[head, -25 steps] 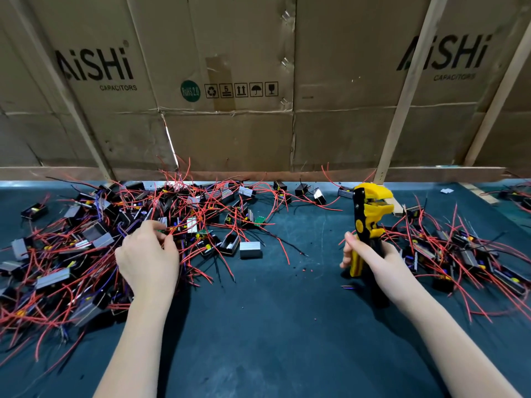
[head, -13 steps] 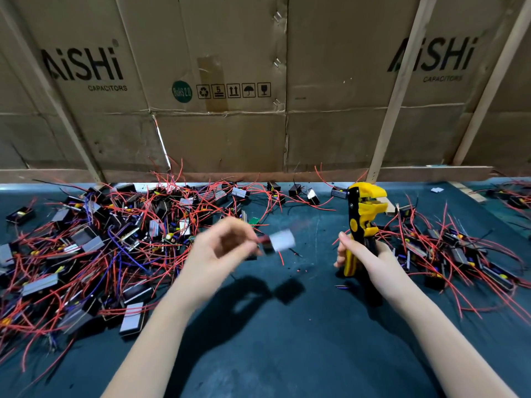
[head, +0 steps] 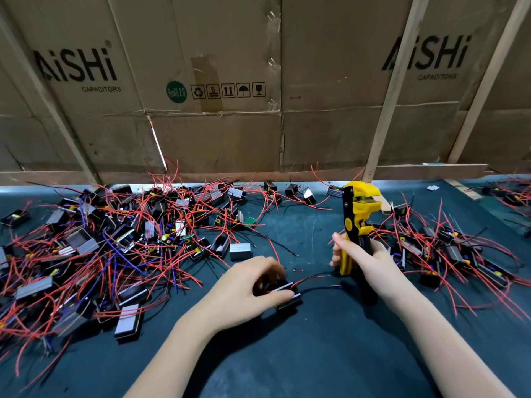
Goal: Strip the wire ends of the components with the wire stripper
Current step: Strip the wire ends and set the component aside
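Observation:
My left hand (head: 250, 285) grips a small black component (head: 287, 297) with a grey top, low over the dark mat near the middle. Its red and black wires (head: 313, 278) trail right toward the tool. My right hand (head: 365, 259) holds the yellow-and-black wire stripper (head: 356, 222) upright by its handles, jaws up and apart from the wires. A large pile of similar components with red and purple wires (head: 100, 248) lies to the left. A smaller pile (head: 448, 248) lies right of the stripper.
The dark green mat (head: 287, 354) covers the table. Cardboard boxes (head: 230, 81) and wooden slats (head: 393, 90) form a wall along the far edge. A loose grey-topped component (head: 240, 250) sits just beyond my left hand. More parts lie at the far right (head: 508, 196).
My left hand took a component out of the left pile, carried it right through the air, and now holds it low near the mat. The stripper stayed upright in my right hand.

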The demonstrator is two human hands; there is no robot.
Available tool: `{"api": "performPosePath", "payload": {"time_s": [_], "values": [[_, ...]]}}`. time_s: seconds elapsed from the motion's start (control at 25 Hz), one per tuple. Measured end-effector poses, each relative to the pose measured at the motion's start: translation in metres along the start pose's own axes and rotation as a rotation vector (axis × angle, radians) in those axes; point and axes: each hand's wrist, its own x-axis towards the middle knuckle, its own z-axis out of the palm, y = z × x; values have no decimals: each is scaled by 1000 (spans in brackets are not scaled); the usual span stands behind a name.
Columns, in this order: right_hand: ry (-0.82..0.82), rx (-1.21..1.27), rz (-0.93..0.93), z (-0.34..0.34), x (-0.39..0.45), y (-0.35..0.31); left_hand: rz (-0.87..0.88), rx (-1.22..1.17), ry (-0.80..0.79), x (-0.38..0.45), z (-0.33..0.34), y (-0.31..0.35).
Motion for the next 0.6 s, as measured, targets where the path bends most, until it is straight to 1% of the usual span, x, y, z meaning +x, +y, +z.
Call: {"api": "performPosePath", "payload": {"time_s": [0.04, 0.12, 0.2, 0.32, 0.4, 0.52, 0.6], "values": [[-7, 1, 11, 0, 0, 0, 36, 12, -6, 1, 3, 0], [-32, -27, 39, 0, -1, -1, 44, 21, 7, 3, 4, 0], [-56, -62, 51, 0, -2, -2, -4, 56, 31, 3, -1, -2], [-87, -102, 66, 1, -4, -4, -78, 107, 24, 2, -6, -6], [-85, -160, 43, 4, -5, -6, -80, 136, 50, 1, -1, -7], [-4, -310, -35, 6, -6, -4, -17, 99, 148, 3, 16, 1], [98, -409, -110, 5, -6, -4, 23, 47, 186, 6, 26, 10]]}}
